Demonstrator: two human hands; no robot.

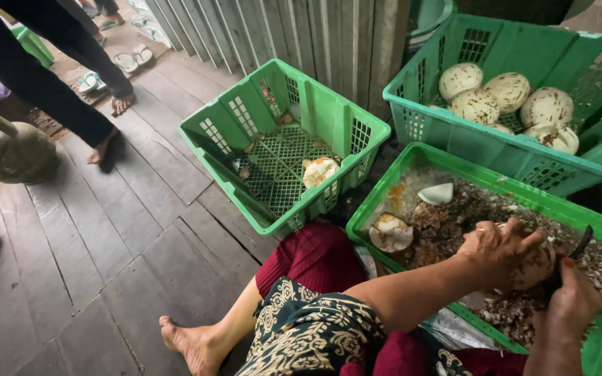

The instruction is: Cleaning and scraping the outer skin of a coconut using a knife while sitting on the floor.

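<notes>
My left hand (497, 249) grips a pale peeled coconut (532, 267) over a green crate (412, 157) filled with brown husk shavings. My right hand (574, 298) is closed around the handle of a dark-bladed knife (581, 241), whose blade rises just right of the coconut. In the same crate lie a rough peeled coconut (390, 232) and a white shell piece (437, 193).
A second green crate (245, 125) holds one pale coconut (320, 171). A teal crate (454, 132) at the back right holds several peeled coconuts (507, 90). My bare foot (193, 345) rests on the dark plank floor. Another person's legs (71, 90) stand at the top left beside a round green vessel (19, 154).
</notes>
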